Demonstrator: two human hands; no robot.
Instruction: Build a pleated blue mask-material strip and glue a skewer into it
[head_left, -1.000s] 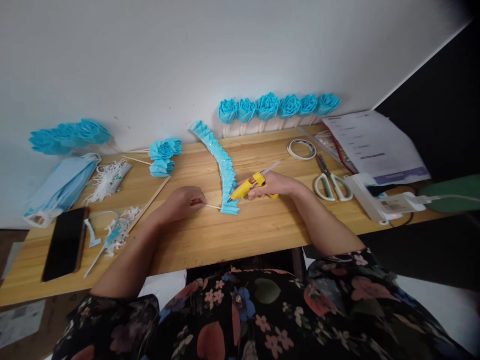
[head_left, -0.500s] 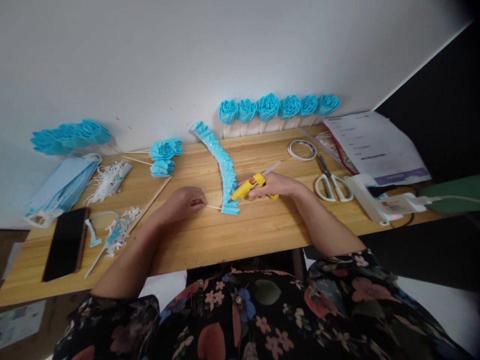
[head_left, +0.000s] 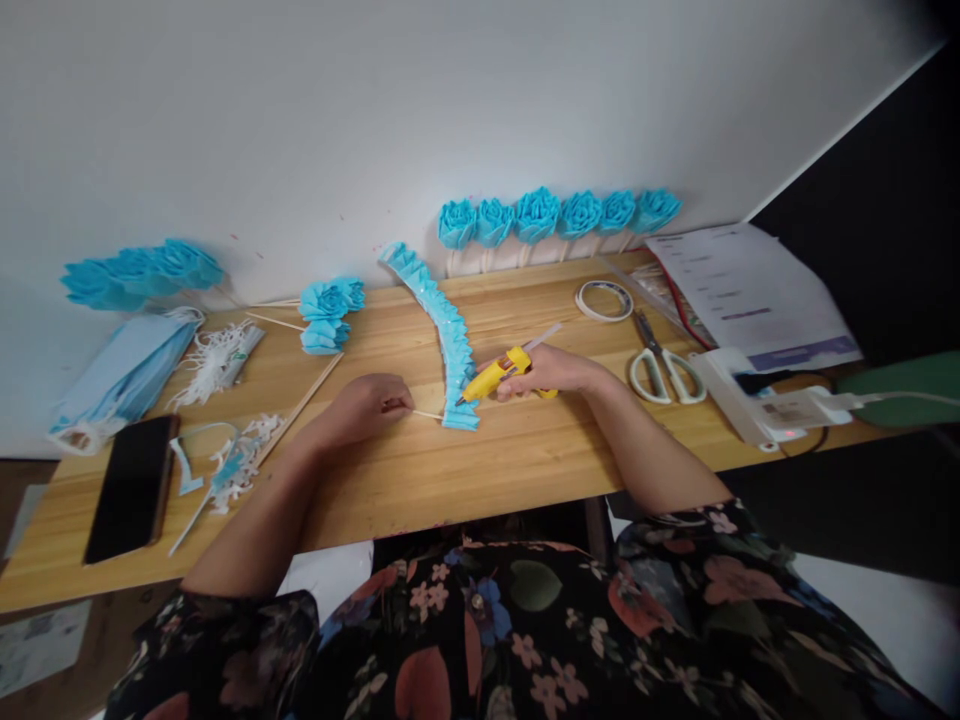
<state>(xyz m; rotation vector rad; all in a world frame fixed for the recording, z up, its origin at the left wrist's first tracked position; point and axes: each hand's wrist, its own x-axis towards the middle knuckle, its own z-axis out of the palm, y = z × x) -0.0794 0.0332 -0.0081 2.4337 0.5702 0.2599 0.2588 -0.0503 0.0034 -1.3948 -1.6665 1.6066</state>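
My right hand (head_left: 551,370) grips a yellow glue gun (head_left: 495,374), its nozzle pointing at the near end of a long pleated blue paper strip (head_left: 445,333) that lies curved on the wooden table (head_left: 420,470). My left hand (head_left: 366,406) is closed in a pinch on a thin wooden stick (head_left: 427,414), whose tip meets the strip's near end just under the nozzle.
Blue paper roses (head_left: 559,212) line the wall; more roses (head_left: 328,310) and loose sticks lie left of the strip. A black phone (head_left: 131,486), blue masks (head_left: 120,375) and white scraps sit far left. Tape roll (head_left: 604,298), scissors (head_left: 664,365), papers (head_left: 742,285) and a power strip (head_left: 765,405) are right.
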